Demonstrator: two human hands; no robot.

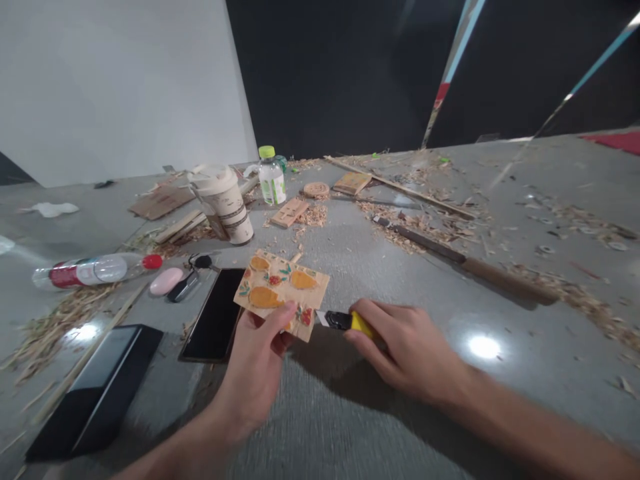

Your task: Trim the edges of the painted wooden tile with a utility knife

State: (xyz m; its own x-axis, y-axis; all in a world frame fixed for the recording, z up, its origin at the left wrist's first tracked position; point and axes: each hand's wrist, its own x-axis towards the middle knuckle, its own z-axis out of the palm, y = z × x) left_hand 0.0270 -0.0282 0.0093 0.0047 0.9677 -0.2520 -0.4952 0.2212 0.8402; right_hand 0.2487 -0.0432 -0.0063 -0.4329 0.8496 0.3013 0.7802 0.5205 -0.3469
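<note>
My left hand point(260, 367) pinches a thin wooden board point(280, 283) by its near edge, thumb on top and fingers below. Orange fruit shapes, red berries and green leaves are painted on the board. A utility knife point(344, 320) with a yellow and black body is gripped in my right hand point(400, 340). Its blade points left and lies at the board's right edge; whether it touches the wood I cannot tell. Both hands are above the grey floor, and part of the knife is hidden inside my right fingers.
Left of my hands lie a phone point(215, 313), a black folded case point(95, 393), a pink oval object point(167, 281) and a plastic bottle point(100, 269). Ahead stand a paper cup point(225, 207) and a green-capped bottle point(271, 180). A long wooden-handled tool point(465, 260) lies right among wood shavings.
</note>
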